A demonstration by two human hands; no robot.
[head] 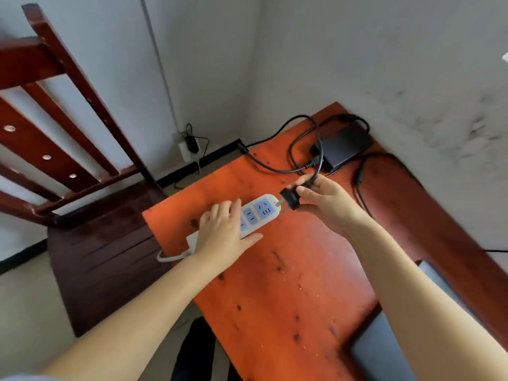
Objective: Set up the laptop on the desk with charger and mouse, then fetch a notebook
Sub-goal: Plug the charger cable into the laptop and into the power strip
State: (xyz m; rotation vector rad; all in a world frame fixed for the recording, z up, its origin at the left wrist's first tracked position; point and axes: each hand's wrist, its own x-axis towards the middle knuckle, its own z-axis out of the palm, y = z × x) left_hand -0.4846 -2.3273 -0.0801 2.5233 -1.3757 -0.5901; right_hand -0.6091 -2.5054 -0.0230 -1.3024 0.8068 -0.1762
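A white power strip [259,211] with blue sockets lies on the orange wooden desk [288,284]. My left hand [222,232] presses flat on its near half, holding it down. My right hand [324,202] grips the black charger plug [290,198], whose metal prongs point at the strip's end socket, just touching it. The plug's black cable loops back to the black charger brick [346,145] at the desk's far corner. The grey laptop [384,345] lies closed at the lower right, partly hidden by my right forearm. No mouse or notebook is in view.
A dark red wooden chair [90,215] stands left of the desk. A wall socket [189,147] with a black adapter sits low on the far wall. White walls close in the desk at the back and right.
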